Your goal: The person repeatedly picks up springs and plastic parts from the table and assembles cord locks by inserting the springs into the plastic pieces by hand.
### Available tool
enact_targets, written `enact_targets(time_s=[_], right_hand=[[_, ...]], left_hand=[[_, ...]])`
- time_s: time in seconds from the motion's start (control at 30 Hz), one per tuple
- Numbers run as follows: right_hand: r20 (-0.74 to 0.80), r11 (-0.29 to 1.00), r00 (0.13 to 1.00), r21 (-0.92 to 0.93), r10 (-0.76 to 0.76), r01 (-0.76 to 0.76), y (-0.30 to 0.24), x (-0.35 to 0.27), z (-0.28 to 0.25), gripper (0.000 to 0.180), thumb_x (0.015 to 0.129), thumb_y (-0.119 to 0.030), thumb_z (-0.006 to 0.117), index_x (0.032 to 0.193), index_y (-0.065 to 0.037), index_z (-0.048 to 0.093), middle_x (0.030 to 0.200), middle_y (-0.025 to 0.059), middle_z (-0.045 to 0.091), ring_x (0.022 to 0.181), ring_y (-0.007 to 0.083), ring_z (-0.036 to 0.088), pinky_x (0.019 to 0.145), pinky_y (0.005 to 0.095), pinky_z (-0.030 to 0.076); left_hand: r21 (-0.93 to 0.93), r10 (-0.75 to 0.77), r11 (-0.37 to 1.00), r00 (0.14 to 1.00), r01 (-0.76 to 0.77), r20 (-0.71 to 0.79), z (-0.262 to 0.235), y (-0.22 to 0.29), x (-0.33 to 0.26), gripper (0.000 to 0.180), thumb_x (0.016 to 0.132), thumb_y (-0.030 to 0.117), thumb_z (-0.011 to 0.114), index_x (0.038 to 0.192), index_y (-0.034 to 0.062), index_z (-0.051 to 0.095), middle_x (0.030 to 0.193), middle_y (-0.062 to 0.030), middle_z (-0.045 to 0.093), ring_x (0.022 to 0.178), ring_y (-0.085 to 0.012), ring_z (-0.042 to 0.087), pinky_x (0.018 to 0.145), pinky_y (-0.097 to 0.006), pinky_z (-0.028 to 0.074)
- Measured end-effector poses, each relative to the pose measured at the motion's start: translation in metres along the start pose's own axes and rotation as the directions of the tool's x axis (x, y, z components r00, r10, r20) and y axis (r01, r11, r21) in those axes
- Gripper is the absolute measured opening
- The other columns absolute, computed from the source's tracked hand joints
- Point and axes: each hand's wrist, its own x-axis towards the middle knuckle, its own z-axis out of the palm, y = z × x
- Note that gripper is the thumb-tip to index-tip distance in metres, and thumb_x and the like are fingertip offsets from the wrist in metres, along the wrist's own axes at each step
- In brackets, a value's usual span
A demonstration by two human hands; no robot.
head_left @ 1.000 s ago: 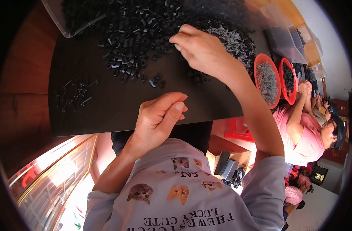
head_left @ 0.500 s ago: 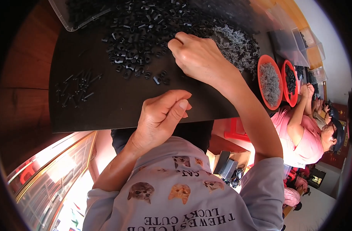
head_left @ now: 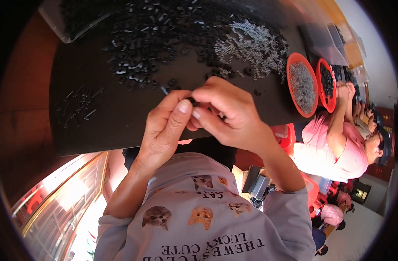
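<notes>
Many black parts (head_left: 136, 65), dark tabletop (head_left: 120, 119), co-worker (head_left: 352, 141) alongside

"What's worn below the right grip (head_left: 229, 111)?"
"A pale grey T-shirt (head_left: 179, 204), printed with cat heads (head_left: 156, 217) and dark lettering (head_left: 207, 250)."
"And nearer the grip?"
"Dark trousers (head_left: 216, 152), beyond the shirt's hem."
"Sleeves (head_left: 290, 217)?"
"Short and plain, reaching about the elbows."

Bare tabletop (head_left: 120, 115) gives passage between pins (head_left: 79, 105) and black heap (head_left: 138, 54).

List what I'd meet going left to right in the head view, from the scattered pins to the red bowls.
Dark pins, left hand, right hand, grey-filled red bowl, black-filled red bowl.
</notes>
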Motion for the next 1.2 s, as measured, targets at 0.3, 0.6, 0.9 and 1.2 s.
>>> enact_targets(time_s=[0.3,0.6,0.9,1.2], right_hand=[[-0.046,0.987,0.999,-0.160,-0.028,0.020,-0.001,-0.017,-0.022,0.025,0.078,-0.006,0.069,0.102,-0.004,0.062,0.075,0.0095,0.057,0.063,0.0262,0.060,0.053,0.0354,0.048],[0.136,0.630,0.966,-0.776,0.220,-0.034,0.038,-0.010,-0.077,0.023,0.083,0.000,0.061,0.105,-0.003,0.058,0.092,0.0095,0.057,0.072,0.0285,0.061,0.061,0.0356,0.049],[0.019,0.910,0.984,-0.384,0.176,-0.155,0.027,-0.006,-0.069,0.023,0.076,0.004,0.062,0.099,-0.003,0.062,0.081,0.0089,0.056,0.067,0.0207,0.060,0.058,0.0296,0.048],[0.303,0.793,0.883,0.401,0.358,-0.459,-0.008,0.012,-0.032,0.004,0.089,-0.001,0.060,0.089,0.002,0.061,0.075,0.0056,0.065,0.066,0.0086,0.061,0.056,0.0238,0.047]], left_hand=[[-0.034,0.003,0.999,0.999,-0.004,-0.041,0.002,-0.006,-0.003,0.026,0.099,0.026,0.053,0.091,0.0025,0.058,0.075,-0.0013,0.062,0.064,-0.0053,0.054,0.061,-0.020,0.047],[0.043,0.018,0.999,0.999,-0.016,-0.049,0.006,-0.004,-0.003,0.024,0.099,0.024,0.054,0.087,0.0033,0.058,0.072,-0.0008,0.061,0.062,-0.0045,0.051,0.059,-0.020,0.045],[0.113,0.016,0.993,1.000,-0.015,-0.007,0.004,-0.006,-0.005,0.024,0.099,0.024,0.053,0.098,0.0003,0.057,0.078,-0.0024,0.062,0.065,-0.0066,0.054,0.061,-0.020,0.047],[0.067,0.004,0.998,0.999,-0.008,0.054,-0.001,-0.004,-0.007,0.026,0.100,0.025,0.052,0.099,-0.0004,0.057,0.079,-0.0033,0.061,0.065,-0.0063,0.053,0.059,-0.020,0.045]])
